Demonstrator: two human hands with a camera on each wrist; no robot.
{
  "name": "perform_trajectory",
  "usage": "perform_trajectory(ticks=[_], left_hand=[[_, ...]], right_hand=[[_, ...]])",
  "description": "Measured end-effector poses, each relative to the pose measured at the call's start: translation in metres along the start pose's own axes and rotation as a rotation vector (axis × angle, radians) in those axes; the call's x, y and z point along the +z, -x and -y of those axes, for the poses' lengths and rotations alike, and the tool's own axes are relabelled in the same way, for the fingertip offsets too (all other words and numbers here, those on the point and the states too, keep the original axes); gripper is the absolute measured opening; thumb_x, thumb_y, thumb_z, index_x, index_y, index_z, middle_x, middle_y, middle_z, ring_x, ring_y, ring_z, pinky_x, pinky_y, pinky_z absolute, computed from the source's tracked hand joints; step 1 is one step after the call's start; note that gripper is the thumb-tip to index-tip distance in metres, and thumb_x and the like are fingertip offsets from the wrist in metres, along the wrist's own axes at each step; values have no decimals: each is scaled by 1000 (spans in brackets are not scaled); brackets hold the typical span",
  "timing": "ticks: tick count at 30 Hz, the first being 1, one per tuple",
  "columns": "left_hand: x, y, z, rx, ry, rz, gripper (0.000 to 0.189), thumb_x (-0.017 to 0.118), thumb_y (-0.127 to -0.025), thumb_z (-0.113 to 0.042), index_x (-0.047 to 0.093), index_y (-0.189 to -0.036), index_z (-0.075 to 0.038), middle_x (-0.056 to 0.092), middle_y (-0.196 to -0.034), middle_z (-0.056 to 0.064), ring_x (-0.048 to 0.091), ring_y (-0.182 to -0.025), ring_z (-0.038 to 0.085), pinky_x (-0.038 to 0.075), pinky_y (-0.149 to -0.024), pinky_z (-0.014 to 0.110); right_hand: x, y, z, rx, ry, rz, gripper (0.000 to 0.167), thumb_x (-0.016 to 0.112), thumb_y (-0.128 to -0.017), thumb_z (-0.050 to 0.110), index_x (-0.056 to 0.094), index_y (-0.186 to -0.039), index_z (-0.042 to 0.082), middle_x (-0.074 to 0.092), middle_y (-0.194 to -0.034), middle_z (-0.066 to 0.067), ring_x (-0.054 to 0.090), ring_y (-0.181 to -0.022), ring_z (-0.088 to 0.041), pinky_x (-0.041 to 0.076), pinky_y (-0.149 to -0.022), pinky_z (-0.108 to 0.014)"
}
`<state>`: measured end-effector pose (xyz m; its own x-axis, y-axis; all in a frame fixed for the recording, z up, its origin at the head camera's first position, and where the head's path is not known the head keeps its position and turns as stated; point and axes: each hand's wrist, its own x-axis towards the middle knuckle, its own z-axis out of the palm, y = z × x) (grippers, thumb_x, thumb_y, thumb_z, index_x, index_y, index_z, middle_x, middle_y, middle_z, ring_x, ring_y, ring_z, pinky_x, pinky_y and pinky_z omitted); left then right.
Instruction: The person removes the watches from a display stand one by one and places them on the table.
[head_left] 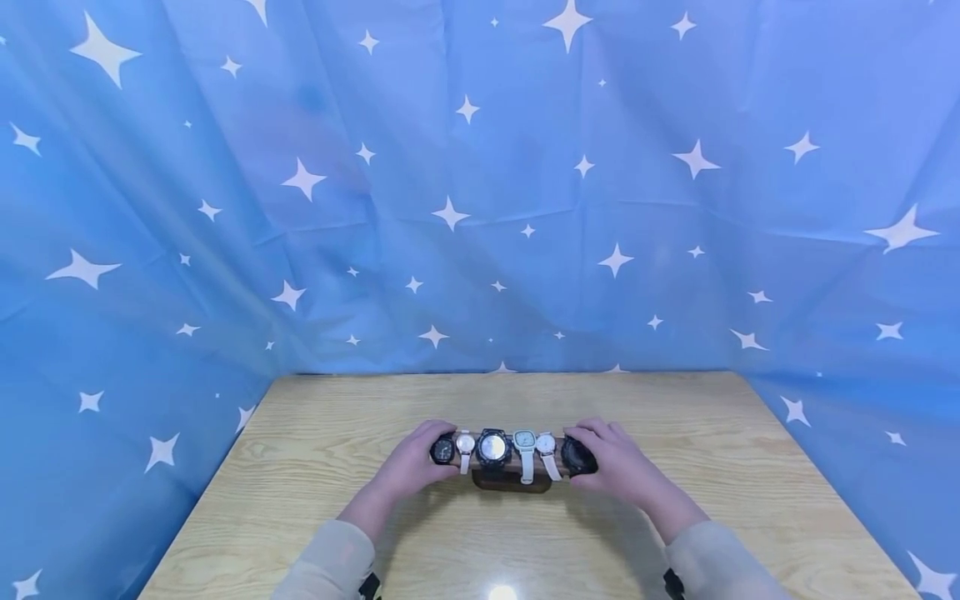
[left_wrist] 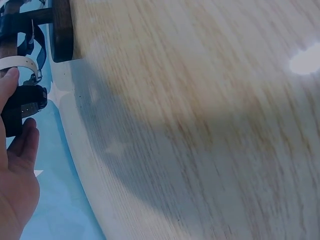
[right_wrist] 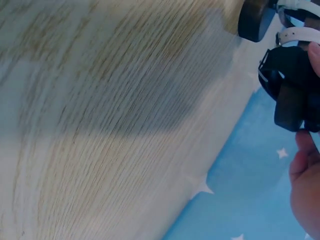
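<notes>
Six watches in a row along one dark stand (head_left: 495, 483), dials mostly turned up toward me, the stand at the middle of the table (head_left: 330, 417).

Left hand (head_left: 412, 462): fingers narrowed round the left-end black watch (head_left: 442, 450), thumb on the near side. Right hand (head_left: 615, 458) mirrors it, holding the right-end black watch (head_left: 578, 456). Probable reason: a hold at both ends keeps the bar steady and leaves the four inner dials uncovered.

Inner four, left to right: small white watch (head_left: 465, 443), large black watch (head_left: 492, 448), square-faced watch (head_left: 525, 440), white-strapped watch (head_left: 547, 444). Pale straps hang down the front.

Base (left_wrist: 62, 30) sits below mid-bar, likely for balance. Whether it bears fully on the table, I cannot tell.
</notes>
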<state>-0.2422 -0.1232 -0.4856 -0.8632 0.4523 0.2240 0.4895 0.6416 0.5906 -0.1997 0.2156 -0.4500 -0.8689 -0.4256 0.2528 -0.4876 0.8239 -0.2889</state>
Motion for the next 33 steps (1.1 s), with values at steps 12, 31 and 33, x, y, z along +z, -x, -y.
perform_trajectory(ticks=[12,31,33], left_hand=[[1,1,-4,-22,7,13,66,79,-74,-24,50,-131,-6,52,-129,7,51,-116,26,40,-100,42],[-1,0,-2,-21,10,3,64,80,-72,-25,53,-127,-9,54,-126,5,53,-113,25,42,-98,41],[-1,-1,-2,-15,4,4,63,80,-72,-25,53,-127,-9,54,-125,4,53,-113,24,42,-98,41]], right_hand=[[-4,14,-10,38,-52,-65,65,84,-65,24,58,-121,4,54,-115,-11,51,-104,-35,46,-84,-51],[-3,32,-27,53,-110,-107,60,85,-63,21,59,-114,4,55,-109,-5,54,-96,-24,49,-78,-43],[-3,35,-28,56,-120,-107,60,85,-63,22,58,-113,4,54,-107,-4,54,-94,-21,50,-77,-41]])
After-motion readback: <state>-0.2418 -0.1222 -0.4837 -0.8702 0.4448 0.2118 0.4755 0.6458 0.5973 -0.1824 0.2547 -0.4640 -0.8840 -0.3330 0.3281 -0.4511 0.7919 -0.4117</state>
